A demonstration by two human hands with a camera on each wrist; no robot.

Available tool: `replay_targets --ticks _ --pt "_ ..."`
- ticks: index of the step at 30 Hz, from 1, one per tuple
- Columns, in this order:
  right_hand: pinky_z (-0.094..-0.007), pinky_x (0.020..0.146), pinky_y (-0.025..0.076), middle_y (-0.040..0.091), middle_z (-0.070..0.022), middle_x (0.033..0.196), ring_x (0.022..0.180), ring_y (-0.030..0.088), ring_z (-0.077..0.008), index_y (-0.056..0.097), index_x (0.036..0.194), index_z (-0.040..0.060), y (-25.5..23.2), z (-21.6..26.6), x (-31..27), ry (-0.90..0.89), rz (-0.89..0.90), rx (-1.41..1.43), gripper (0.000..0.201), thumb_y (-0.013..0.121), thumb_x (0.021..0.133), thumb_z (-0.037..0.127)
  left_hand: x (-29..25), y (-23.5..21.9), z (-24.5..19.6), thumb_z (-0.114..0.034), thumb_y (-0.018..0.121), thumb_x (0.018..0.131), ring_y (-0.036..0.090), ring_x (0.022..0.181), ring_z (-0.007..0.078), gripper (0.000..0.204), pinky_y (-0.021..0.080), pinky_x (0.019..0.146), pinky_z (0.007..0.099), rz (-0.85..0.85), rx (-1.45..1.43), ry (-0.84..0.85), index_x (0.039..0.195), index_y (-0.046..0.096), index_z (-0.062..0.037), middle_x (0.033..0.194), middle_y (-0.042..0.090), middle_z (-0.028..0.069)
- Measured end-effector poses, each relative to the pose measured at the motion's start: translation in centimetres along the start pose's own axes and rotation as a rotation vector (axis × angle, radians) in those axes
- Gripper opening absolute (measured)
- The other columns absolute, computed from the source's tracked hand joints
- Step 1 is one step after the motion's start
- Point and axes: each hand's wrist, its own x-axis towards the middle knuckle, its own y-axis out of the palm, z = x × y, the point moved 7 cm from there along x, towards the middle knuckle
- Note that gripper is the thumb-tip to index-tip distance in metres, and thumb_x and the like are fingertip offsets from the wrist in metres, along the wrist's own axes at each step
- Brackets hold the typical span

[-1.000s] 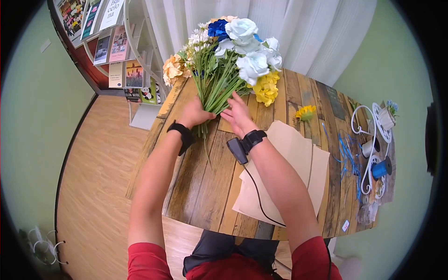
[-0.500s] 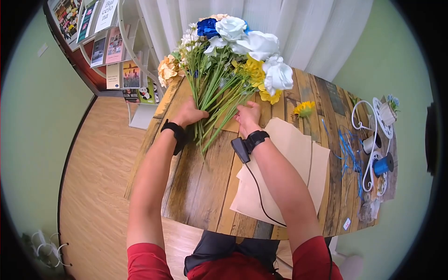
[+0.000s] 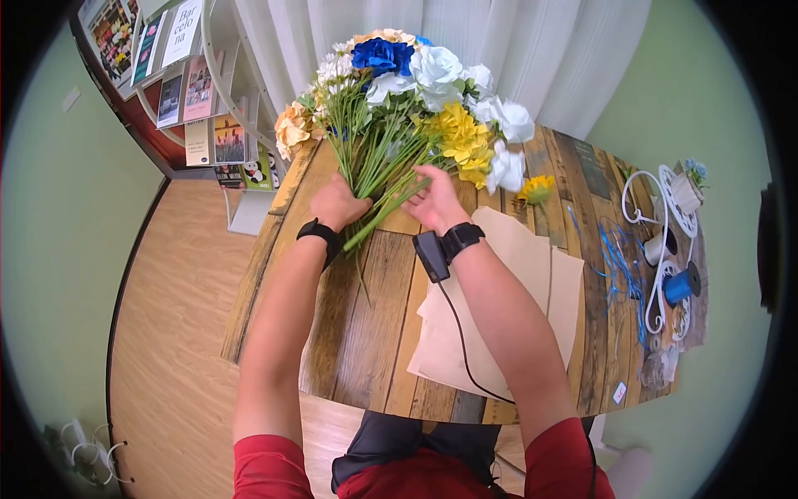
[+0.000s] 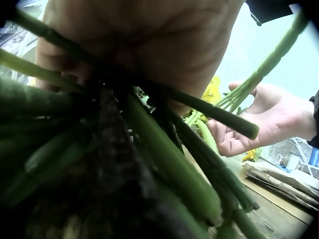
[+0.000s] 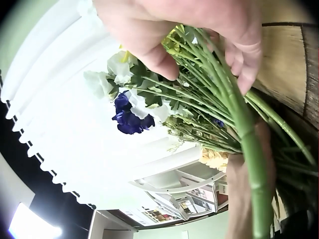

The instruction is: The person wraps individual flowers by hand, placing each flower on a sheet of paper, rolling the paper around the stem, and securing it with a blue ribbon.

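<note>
My left hand (image 3: 339,204) grips a bunch of green stems (image 3: 366,162) low down, near their cut ends, over the table. From the bunch fan out white roses (image 3: 436,71), a deep blue flower (image 3: 382,56), yellow blooms (image 3: 461,137), peach flowers (image 3: 293,129) and small white daisies (image 3: 334,66). My right hand (image 3: 432,200) is beside the bunch, thumb and fingers spread. In the right wrist view, a thick stem (image 5: 244,124) runs through the gap between that thumb and fingers. Close up in the left wrist view, cut stem ends (image 4: 212,209) stick out below the left palm.
A single sunflower (image 3: 536,190) lies right of the bouquet. Brown wrapping paper (image 3: 499,308) lies under my right forearm. Along the right edge are blue ribbon (image 3: 619,266), a blue spool (image 3: 682,284) and a white scroll-shaped stand (image 3: 665,241). A magazine rack (image 3: 224,83) stands at left.
My right hand had its fingers on the stems half a second ago and has since opened. The white and yellow flowers have spread to the right. My left hand keeps its grip.
</note>
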Motion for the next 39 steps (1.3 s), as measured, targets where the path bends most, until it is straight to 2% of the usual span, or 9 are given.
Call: replay_targets --ticks 5,7,14,16,18,24,26,33,39 --pt "-0.0361 0.066 0.048 0.054 -0.0084 0.089 0.08 0.053 -0.0186 0.053 0.094 0.0075 -1.2 -0.5 3.0 0.005 0.017 0.008 0.015 0.065 0.089 0.016 0.5 0.4 0.5 -0.049 0.074 0.072 0.064 0.104 0.0399 0.077 0.05 0.089 0.0435 0.0 -0.001 0.023 0.119 0.051 0.0072 0.109 0.066 0.0285" --pt "-0.0339 0.052 0.046 0.055 -0.0081 0.078 0.067 0.053 -0.0187 0.055 0.092 0.0054 -2.4 0.1 3.0 -0.047 -0.037 -0.088 0.013 0.062 0.092 0.016 0.7 0.3 0.6 -0.05 0.074 0.072 0.064 0.104 0.0402 0.078 0.05 0.089 0.0435 -0.015 -0.016 0.046 0.12 0.051 0.0074 0.109 0.066 0.0286" --pt "-0.0321 0.044 0.038 0.051 -0.0084 0.072 0.053 0.044 -0.0171 0.054 0.086 0.0005 -4.6 4.4 3.2 -0.137 -0.142 -0.298 0.01 0.06 0.086 0.009 1.7 0.9 1.4 -0.053 0.076 0.072 0.063 0.103 0.0407 0.083 0.049 0.089 0.0426 0.007 -0.055 0.045 0.12 0.05 0.0089 0.108 0.065 0.0293" --pt "-0.0331 0.045 0.041 0.052 -0.0101 0.071 0.053 0.046 -0.0178 0.053 0.084 -0.0007 -5.2 5.6 3.8 -0.178 -0.13 -0.505 0.008 0.058 0.082 0.005 1.7 0.9 1.3 -0.054 0.076 0.071 0.064 0.102 0.0408 0.083 0.05 0.088 0.0428 -0.005 -0.056 0.062 0.12 0.051 0.009 0.107 0.066 0.0295" --pt "-0.0339 0.047 0.045 0.053 -0.0108 0.071 0.055 0.053 -0.0196 0.053 0.082 -0.0011 -3.3 6.6 0.2 -0.201 -0.172 -0.421 0.009 0.058 0.083 0.006 1.5 0.7 1.1 -0.054 0.076 0.071 0.064 0.101 0.041 0.083 0.05 0.088 0.043 -0.003 -0.052 0.058 0.119 0.051 0.0092 0.106 0.066 0.0297" --pt "-0.0393 0.055 0.056 0.057 -0.0145 0.085 0.068 0.062 -0.0257 0.051 0.101 -0.0067 -3.1 4.5 0.1 -0.162 -0.19 -0.325 0.015 0.055 0.09 0.003 1.4 0.6 1.1 -0.055 0.076 0.072 0.064 0.1 0.0415 0.083 0.05 0.087 0.0437 -0.03 -0.055 0.077 0.117 0.053 0.0101 0.104 0.066 0.0298" --pt "-0.0436 0.062 0.061 0.057 -0.0174 0.093 0.075 0.064 -0.028 0.048 0.109 -0.009 -3.2 3.7 1.2 -0.119 -0.093 -0.381 0.021 0.054 0.093 0.001 1.0 0.5 1.0 -0.055 0.076 0.072 0.064 0.1 0.0417 0.082 0.05 0.087 0.0438 -0.041 -0.064 0.079 0.117 0.053 0.0102 0.103 0.066 0.0296" --pt "-0.0442 0.073 0.062 0.059 -0.0198 0.102 0.086 0.067 -0.0307 0.048 0.116 -0.0079 -1.8 1.4 0.5 -0.01 -0.033 -0.578 0.025 0.053 0.097 0.007 1.3 1.2 1.2 -0.052 0.077 0.074 0.063 0.106 0.0394 0.083 0.047 0.093 0.0419 0.024 -0.231 0.102 0.124 0.05 0.009 0.113 0.064 0.0295" --pt "-0.0428 0.078 0.061 0.058 -0.0253 0.119 0.098 0.067 -0.0355 0.045 0.13 -0.005 -1.5 0.1 -0.2 0.12 0.098 -0.826 0.047 0.056 0.098 0.027 -0.2 -1.1 0.3 -0.048 0.077 0.076 0.063 0.108 0.0384 0.082 0.048 0.093 0.0409 0.042 -0.259 0.185 0.13 0.048 0.0055 0.115 0.064 0.0276"
